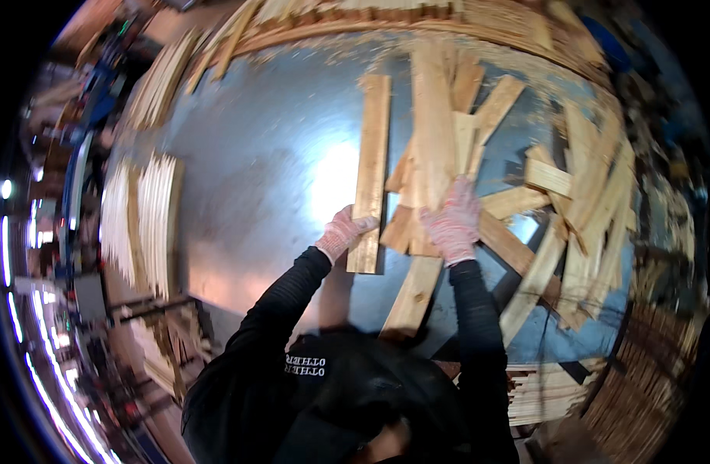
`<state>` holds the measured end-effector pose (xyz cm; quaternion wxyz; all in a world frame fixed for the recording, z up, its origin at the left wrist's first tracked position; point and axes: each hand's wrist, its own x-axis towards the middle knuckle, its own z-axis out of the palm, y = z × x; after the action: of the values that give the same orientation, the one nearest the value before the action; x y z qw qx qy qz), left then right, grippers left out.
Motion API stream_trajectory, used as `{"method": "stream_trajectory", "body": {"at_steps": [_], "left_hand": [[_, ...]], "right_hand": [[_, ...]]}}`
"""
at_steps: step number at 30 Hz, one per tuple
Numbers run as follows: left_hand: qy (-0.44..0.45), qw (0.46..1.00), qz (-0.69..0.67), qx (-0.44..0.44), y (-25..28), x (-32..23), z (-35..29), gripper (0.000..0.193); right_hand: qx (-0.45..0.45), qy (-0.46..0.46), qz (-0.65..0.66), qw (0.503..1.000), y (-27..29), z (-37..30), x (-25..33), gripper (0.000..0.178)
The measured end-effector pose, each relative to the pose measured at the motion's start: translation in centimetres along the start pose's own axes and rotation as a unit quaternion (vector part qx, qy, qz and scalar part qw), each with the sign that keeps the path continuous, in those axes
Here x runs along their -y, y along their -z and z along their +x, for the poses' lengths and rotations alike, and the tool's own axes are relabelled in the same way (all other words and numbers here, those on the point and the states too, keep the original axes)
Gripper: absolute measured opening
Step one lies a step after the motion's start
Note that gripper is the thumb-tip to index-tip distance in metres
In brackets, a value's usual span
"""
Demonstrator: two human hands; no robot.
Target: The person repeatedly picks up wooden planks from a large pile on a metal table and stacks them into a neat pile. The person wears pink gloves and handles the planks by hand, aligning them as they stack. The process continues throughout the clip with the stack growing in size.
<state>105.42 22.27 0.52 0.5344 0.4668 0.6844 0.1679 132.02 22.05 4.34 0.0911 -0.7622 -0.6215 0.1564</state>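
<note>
My left hand (346, 233), in a pink-and-white knit glove, grips a long narrow wooden board (373, 147) by its left edge near the close end, thumb on top. This board lies slightly tilted on the grey metal tabletop (254, 155). My right hand (454, 222), gloved alike, is on the near part of a wider wooden board (432, 116). Its thumb is to the left and its fingers reach along the right edge; the undersides of the fingers are hidden. Several shorter boards lie crosswise beneath and beside the wide one, among them a knotted board (414, 296) close to me.
Neat stacks of thin boards (158, 224) stand at the left edge. A loose pile of boards (595, 201) covers the right side. Sawdust and shavings (370, 48) lie along the far edge, before more stacked wood (339, 11). Another stack (552, 394) sits below the near right edge.
</note>
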Motion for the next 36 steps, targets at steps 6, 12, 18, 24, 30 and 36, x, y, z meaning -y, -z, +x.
{"method": "stream_trajectory", "body": {"at_steps": [6, 12, 18, 24, 30, 36], "left_hand": [[0.061, 0.859, -0.486, 0.148, 3.8, 2.5, -7.3, 0.059], [0.061, 0.63, -0.706, 0.318, 5.0, 4.3, -9.9, 0.076], [0.11, 0.827, -0.499, 0.233, 8.3, 4.9, -10.2, 0.053], [0.114, 0.941, -0.283, 0.146, 8.9, 7.6, -8.6, 0.071], [0.106, 0.877, -0.409, 0.229, 5.8, 7.2, -8.7, 0.061], [0.081, 0.918, -0.34, 0.186, 6.3, 5.5, -9.9, 0.061]], "right_hand": [[-0.007, -0.047, 0.08, 0.996, 3.0, -1.2, 1.0, 0.094], [-0.037, -0.079, 0.027, 0.996, 4.8, -4.7, 3.6, 0.082], [-0.07, -0.148, -0.089, 0.982, 2.7, -5.7, 7.9, 0.08], [0.008, -0.09, 0.165, 0.982, 2.1, -12.6, 13.7, 0.083], [-0.009, -0.027, -0.031, 0.999, 0.3, -15.4, 15.7, 0.088], [0.011, -0.146, -0.131, 0.981, 1.6, -7.8, 10.2, 0.083]]}}
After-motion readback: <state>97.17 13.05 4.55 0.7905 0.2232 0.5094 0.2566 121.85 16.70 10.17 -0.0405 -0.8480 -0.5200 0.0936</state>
